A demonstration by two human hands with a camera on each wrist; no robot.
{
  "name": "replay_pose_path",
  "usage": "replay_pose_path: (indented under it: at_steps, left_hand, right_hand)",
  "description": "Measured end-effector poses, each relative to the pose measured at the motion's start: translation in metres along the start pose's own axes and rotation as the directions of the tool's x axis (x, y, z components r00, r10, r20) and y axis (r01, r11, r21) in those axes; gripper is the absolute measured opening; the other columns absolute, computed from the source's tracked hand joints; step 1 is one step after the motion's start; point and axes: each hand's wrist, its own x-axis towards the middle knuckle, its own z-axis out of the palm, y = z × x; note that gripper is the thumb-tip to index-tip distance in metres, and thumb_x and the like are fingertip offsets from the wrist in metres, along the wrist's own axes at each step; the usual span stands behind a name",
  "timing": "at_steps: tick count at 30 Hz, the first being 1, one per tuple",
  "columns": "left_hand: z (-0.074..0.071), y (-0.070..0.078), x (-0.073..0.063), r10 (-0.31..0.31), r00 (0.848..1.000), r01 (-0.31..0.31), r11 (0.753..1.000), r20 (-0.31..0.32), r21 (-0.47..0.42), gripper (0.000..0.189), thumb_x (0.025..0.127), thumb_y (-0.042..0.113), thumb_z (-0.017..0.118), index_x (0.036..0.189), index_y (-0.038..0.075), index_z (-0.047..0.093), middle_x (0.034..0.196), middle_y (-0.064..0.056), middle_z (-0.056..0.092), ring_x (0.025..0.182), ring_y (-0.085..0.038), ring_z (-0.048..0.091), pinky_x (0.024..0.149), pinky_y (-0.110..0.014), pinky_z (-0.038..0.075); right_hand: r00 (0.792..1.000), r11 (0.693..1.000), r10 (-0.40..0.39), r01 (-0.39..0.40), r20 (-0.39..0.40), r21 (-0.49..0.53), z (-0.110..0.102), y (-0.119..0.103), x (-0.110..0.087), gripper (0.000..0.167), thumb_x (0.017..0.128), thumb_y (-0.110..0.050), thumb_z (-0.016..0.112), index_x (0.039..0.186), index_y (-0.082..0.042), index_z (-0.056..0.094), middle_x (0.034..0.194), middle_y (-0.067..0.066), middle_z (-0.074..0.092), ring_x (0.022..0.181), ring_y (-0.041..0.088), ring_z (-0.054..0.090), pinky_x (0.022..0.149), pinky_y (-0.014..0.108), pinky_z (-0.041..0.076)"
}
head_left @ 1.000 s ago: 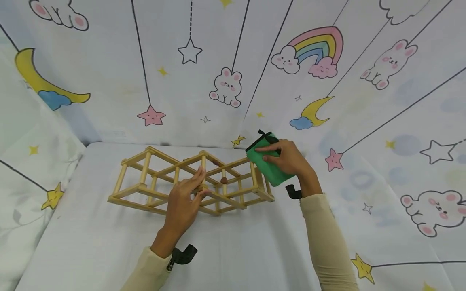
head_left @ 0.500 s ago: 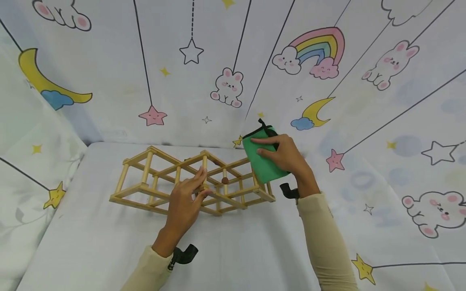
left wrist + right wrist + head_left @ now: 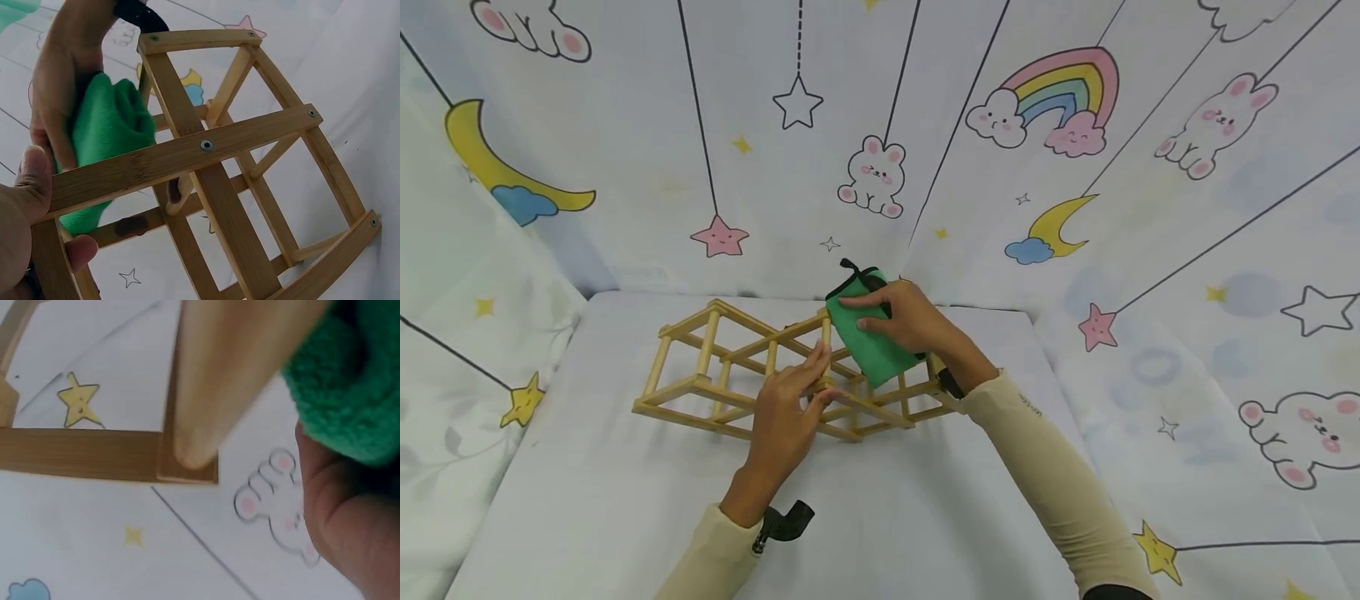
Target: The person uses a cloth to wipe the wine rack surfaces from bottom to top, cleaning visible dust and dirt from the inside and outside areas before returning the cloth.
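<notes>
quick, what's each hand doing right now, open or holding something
Left hand: closed, gripping the wooden rack.
Right hand: closed, holding the green cloth.

Rack (image 3: 169,159) on table (image 3: 880,517) (cloth (image 3: 868,354) at its right half).

Open bays at the left end of the wooden rack (image 3: 206,146) offer passage between posts and rails. The left hand (image 3: 786,408) obstructs the middle of the near side; to its right, the green cloth (image 3: 872,342) and right hand (image 3: 910,317) block several openings from above. Nearer, the white table (image 3: 880,517) affords room between the two forearms (image 3: 1052,475). The patterned backdrop (image 3: 647,150) bounds the far side.
</notes>
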Motion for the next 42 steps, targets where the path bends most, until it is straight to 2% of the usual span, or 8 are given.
replay_pose_path:
  at_steps: [6, 13, 21, 27, 30, 33, 38, 42]
  left_hand:
    - [0.002, 0.0, 0.0, 0.003, 1.0, -0.003, 1.0, -0.017, 0.002, 0.064, 0.086, 0.022, 0.085, 0.146, 0.011, 0.065, 0.152, -0.006, 0.062, 0.083, -0.022, 0.067, 0.079, -0.038, 0.046]
    - [0.003, 0.004, -0.001, -0.005, 1.0, 0.005, 1.0, 0.001, 0.005, 0.065, 0.086, 0.023, 0.085, 0.147, 0.013, 0.064, 0.154, -0.004, 0.06, 0.08, -0.016, 0.06, 0.077, -0.036, 0.041]
    - [0.004, 0.004, -0.001, -0.001, 1.0, 0.001, 1.0, -0.002, -0.002, 0.064, 0.086, 0.024, 0.085, 0.146, 0.012, 0.065, 0.153, -0.005, 0.061, 0.082, -0.018, 0.063, 0.078, -0.036, 0.042]
    - [0.004, 0.001, -0.002, 0.016, 1.0, -0.016, 1.0, -0.021, 0.013, 0.064, 0.086, 0.024, 0.085, 0.145, 0.011, 0.065, 0.152, -0.006, 0.062, 0.078, -0.019, 0.061, 0.075, -0.036, 0.041]
    - [0.004, 0.001, -0.002, 0.018, 0.999, -0.017, 1.0, -0.031, 0.012, 0.064, 0.086, 0.024, 0.085, 0.145, 0.012, 0.065, 0.152, -0.006, 0.062, 0.079, -0.016, 0.062, 0.076, -0.036, 0.041]
    - [0.006, 0.0, -0.002, 0.015, 1.0, -0.014, 1.0, -0.02, 0.009, 0.063, 0.086, 0.024, 0.085, 0.146, 0.012, 0.065, 0.152, -0.005, 0.062, 0.079, -0.014, 0.061, 0.076, -0.035, 0.041]
    - [0.005, 0.0, -0.002, 0.015, 1.0, -0.015, 1.0, -0.011, 0.004, 0.063, 0.087, 0.023, 0.085, 0.146, 0.012, 0.065, 0.153, -0.005, 0.061, 0.078, -0.017, 0.061, 0.076, -0.034, 0.041]
    - [0.002, 0.001, -0.001, 0.001, 1.0, -0.002, 1.0, -0.016, -0.005, 0.063, 0.087, 0.023, 0.085, 0.145, 0.011, 0.065, 0.152, -0.005, 0.062, 0.083, -0.02, 0.065, 0.077, -0.037, 0.042]
  right_hand:
    - [0.987, 0.962, -0.024, 0.066, 0.157, -0.266, -0.008, 0.009, 0.002, 0.036, 0.102, -0.018, 0.074, 0.137, -0.028, 0.073, 0.089, 0.012, 0.067, 0.074, 0.015, 0.044, 0.064, 0.027, 0.039]
    - [0.982, 0.98, -0.176, 0.181, 0.069, -0.082, -0.013, 0.006, 0.001, 0.044, 0.1, -0.018, 0.077, 0.141, -0.032, 0.07, 0.143, 0.013, 0.068, 0.124, 0.024, 0.065, 0.096, 0.04, 0.059]
    - [0.969, 0.925, -0.053, 0.14, 0.243, -0.354, -0.018, 0.007, -0.001, 0.035, 0.1, -0.021, 0.077, 0.131, -0.037, 0.075, 0.126, 0.003, 0.073, 0.11, 0.022, 0.066, 0.088, 0.042, 0.058]
    - [0.981, 0.951, -0.133, 0.167, 0.141, -0.26, -0.016, 0.011, 0.002, 0.042, 0.101, -0.018, 0.075, 0.139, -0.035, 0.071, 0.141, 0.009, 0.069, 0.123, 0.026, 0.067, 0.097, 0.045, 0.059]
    - [0.974, 0.942, -0.097, 0.156, 0.204, -0.297, -0.017, 0.014, 0.003, 0.041, 0.102, -0.021, 0.074, 0.141, -0.034, 0.07, 0.145, 0.009, 0.067, 0.13, 0.026, 0.064, 0.102, 0.044, 0.057]
    - [0.958, 0.938, -0.05, 0.142, 0.281, -0.316, -0.022, 0.016, 0.0, 0.037, 0.102, -0.02, 0.075, 0.136, -0.033, 0.074, 0.142, 0.008, 0.07, 0.126, 0.025, 0.065, 0.1, 0.042, 0.057]
    - [0.986, 0.958, -0.104, 0.135, 0.132, -0.254, -0.023, 0.015, -0.002, 0.04, 0.101, -0.017, 0.076, 0.138, -0.031, 0.073, 0.141, 0.011, 0.07, 0.122, 0.028, 0.068, 0.096, 0.044, 0.059]
    - [0.98, 0.949, -0.096, 0.143, 0.175, -0.282, -0.012, 0.014, 0.0, 0.042, 0.101, -0.021, 0.076, 0.141, -0.032, 0.069, 0.131, 0.011, 0.074, 0.112, 0.024, 0.069, 0.091, 0.038, 0.058]
